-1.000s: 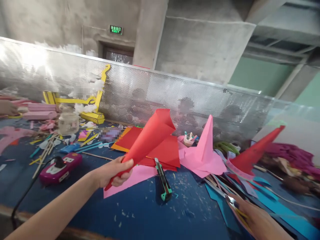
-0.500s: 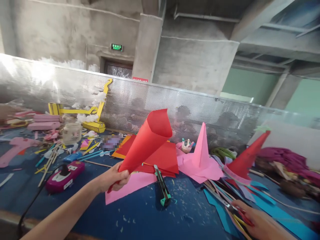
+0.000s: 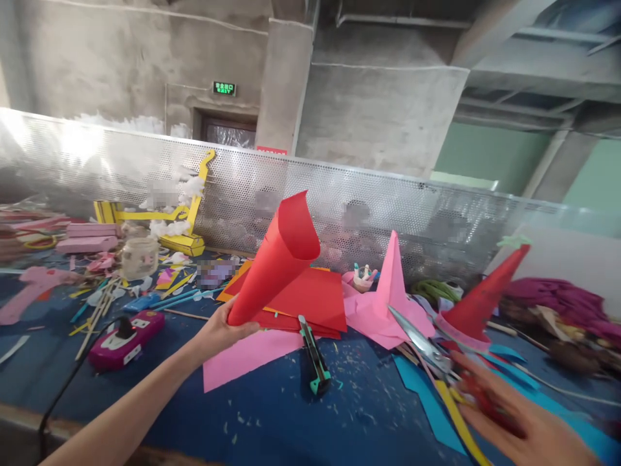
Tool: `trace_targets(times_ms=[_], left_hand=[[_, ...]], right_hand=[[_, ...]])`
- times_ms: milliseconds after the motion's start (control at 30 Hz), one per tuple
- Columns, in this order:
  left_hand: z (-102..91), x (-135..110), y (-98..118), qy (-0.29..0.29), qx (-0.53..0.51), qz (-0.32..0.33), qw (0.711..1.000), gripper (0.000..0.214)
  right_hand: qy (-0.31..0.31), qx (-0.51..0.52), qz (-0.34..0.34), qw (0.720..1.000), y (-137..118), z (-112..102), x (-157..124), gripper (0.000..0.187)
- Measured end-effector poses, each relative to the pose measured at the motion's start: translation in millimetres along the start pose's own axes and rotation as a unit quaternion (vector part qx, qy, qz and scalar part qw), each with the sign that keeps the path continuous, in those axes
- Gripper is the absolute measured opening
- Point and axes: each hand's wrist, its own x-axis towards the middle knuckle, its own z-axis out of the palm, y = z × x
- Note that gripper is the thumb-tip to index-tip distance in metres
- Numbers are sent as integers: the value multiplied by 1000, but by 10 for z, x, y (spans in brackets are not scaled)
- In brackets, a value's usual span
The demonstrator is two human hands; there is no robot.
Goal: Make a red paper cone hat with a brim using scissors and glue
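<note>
A red paper cone (image 3: 276,265) is gripped near its narrow end by my left hand (image 3: 233,327), its wide mouth tilted up and to the right. At the lower right, my right hand (image 3: 519,414) is closed on the red handles of a pair of scissors (image 3: 422,340), somewhat blurred, with the blades pointing left and up. Below the cone lie red sheets (image 3: 320,298) and a pink sheet (image 3: 247,362). A green and black utility knife (image 3: 314,356) rests on the blue table between my hands.
A pink paper cone hat (image 3: 391,291) and a red cone hat (image 3: 485,298) stand behind the scissors. Blue strips (image 3: 429,401) lie under my right hand. On the left are a purple power strip (image 3: 126,340), a pink glue gun (image 3: 33,291) and a glass jar (image 3: 140,257).
My right hand has lifted the scissors from among the strips, bringing their blades into sight. The red cone in my left hand has shifted slightly left and turned more upright.
</note>
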Motion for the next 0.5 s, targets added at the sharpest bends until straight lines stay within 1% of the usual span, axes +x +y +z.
trace_targets(times_ms=[33,67,100,133,167,200,233,300,333,400,500], left_hand=[[2,-6,7,10,26,17,999,45],[-1,-14,11,14,53,32,998,43],[-8,-23,11,12,81,44,996,40],[-20,-33,8,10,109,51,993,37],[-37,-42,4,9,135,55,989,35],[-57,-50,-4,10,156,58,986,33],[-79,-54,-14,15,173,62,983,33],[-127,-52,-44,33,198,73,977,32],[-150,-47,-63,46,208,80,974,32],[-189,-33,-103,63,227,95,967,31],[-221,-24,-144,78,255,105,958,29]], right_hand=[[-88,95,22,991,-230,67,-16,64],[-126,177,36,976,-451,148,-31,67],[-124,247,48,960,-654,234,-45,74],[-138,274,46,951,-834,318,-57,80],[-153,297,43,942,-987,389,-67,83],[-167,337,39,926,-1113,445,-75,81],[-177,360,27,916,-1212,482,-78,81],[-188,391,6,901,-1342,509,-76,79],[-190,392,-4,900,-1381,508,-73,79],[-194,372,-16,908,-1424,497,-65,81],[-210,311,-17,927,-1455,486,-58,82]])
